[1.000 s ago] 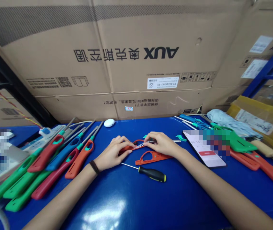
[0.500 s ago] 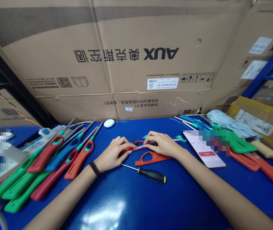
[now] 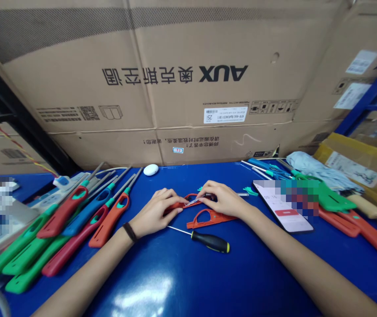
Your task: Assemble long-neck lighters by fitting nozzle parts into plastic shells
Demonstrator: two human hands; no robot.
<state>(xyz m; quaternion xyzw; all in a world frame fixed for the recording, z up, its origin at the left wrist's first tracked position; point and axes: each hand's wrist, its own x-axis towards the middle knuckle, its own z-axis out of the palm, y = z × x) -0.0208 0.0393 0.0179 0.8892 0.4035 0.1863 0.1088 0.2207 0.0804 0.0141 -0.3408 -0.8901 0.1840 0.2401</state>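
My left hand is closed on the near end of an orange gas lighter casing half, which lies on the blue table. My right hand bends over the casing's other end, its thumb and fingertips pinching a thin pale wire-like piece by the trigger loop. A metal tube pokes out beyond that hand. In front lies the other orange casing half, beside a black and yellow screwdriver. Small green parts rest past my right hand. My fingers hide the casing's inside.
Several coloured lighters lie at left near a power strip. To the right are a phone, more lighters and a blue cloth. A white oval object sits before a large carton.
The thin pale piece is tilted up slightly more at my right fingertips. My right hand has shifted very little, and my left hand stays in place.
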